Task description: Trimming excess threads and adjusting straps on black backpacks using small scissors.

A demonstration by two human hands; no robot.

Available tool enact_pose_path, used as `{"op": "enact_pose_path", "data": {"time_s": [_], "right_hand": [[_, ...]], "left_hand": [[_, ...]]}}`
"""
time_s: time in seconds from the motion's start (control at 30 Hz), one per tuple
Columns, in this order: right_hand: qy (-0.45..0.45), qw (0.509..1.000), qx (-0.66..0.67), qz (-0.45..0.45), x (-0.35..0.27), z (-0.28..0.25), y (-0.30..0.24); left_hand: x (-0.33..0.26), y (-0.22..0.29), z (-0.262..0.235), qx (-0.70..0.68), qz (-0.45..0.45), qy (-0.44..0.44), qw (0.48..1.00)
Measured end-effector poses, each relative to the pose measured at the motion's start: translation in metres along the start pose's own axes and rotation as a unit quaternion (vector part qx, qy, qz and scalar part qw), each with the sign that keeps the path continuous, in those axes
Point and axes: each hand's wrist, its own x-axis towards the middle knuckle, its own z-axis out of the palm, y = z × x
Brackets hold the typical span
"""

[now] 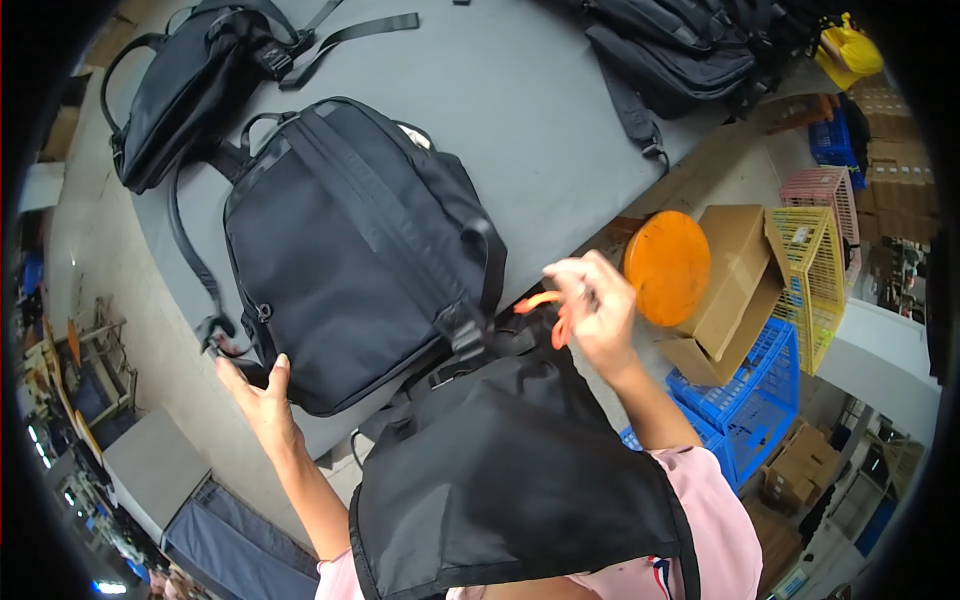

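Observation:
A black backpack (320, 250) lies on the grey table, a wide band running down its front and straps trailing at both sides. At its lower left corner, my left hand (262, 400) grips the edge, thumb on the near side and fingers by the strap (190, 260). Off the bag's lower right corner, my right hand (603, 310) is raised with curled fingers. It holds small orange-handled scissors (560, 332); their blades cannot be made out. A black apron (500, 470) covers my front, just below the backpack.
A second black bag (205, 85) lies at the table's far left, and more black backpacks (680, 50) at the far right. Beyond the table's right edge (640, 190) stand an orange round stool (668, 268), an open cardboard box (725, 270), a yellow crate (815, 260) and blue crates (750, 390).

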Motion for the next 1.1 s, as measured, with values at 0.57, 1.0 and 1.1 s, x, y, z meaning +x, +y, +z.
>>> {"op": "enact_pose_path", "data": {"time_s": [0.57, 1.0, 1.1], "right_hand": [[-0.267, 0.954, 0.088, 0.099, -0.020, 0.048, 0.001], [-0.082, 0.971, 0.221, 0.047, 0.059, -0.002, -0.013], [-0.045, 0.977, 0.190, 0.084, 0.104, -0.015, -0.003]], "left_hand": [[-0.041, 0.050, 0.079, 0.064, 0.177, -0.403, 0.895], [-0.020, 0.104, 0.143, 0.026, 0.494, -0.328, 0.805], [0.022, 0.112, 0.170, -0.109, 0.345, -0.372, 0.855]]}}
